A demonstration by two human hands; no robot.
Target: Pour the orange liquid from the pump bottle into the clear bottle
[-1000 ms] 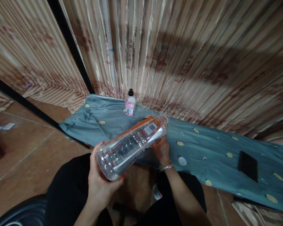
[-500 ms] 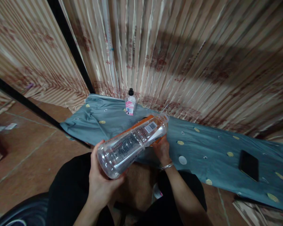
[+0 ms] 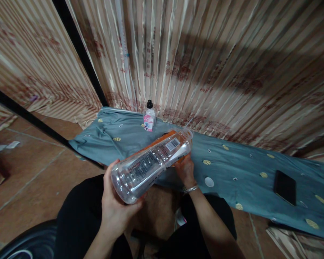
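I have the clear plastic bottle [image 3: 151, 163] lying nearly level across the middle of the frame, its base toward the lower left and its open mouth toward the upper right, over the near edge of the bench [image 3: 232, 169] with its blue-grey patterned cloth. My left hand [image 3: 116, 201] cups the base from beneath, thumb up the near side, fingers [image 3: 140, 199] curled round the far side and clamped on the bottle. My right hand [image 3: 185, 171] sits under the neck end, just below the barcode label and the orange part of the wrap; its fingers are hidden behind the bottle, so I cannot tell whether they are closed on it or merely propping it.

To hold this well, I judge the weight should stay in the left palm while the right hand only steadies the neck; clear plastic is slick and gives under pressure, so a firm, even wrap beats a pinch. Keeping the mouth level or slightly raised would guard against drips, though the bottle looks empty as far as I can see.

Beyond the bottle, toward the upper middle of the frame, a small bottle with a black cap and pink label [image 3: 148, 117] stands upright on the cloth by the striped curtain [image 3: 218, 64], well apart from both hands. A dark phone [image 3: 285, 187] lies flat at the right, and a small white disc [image 3: 209, 181] rests on the cloth near my right wrist.
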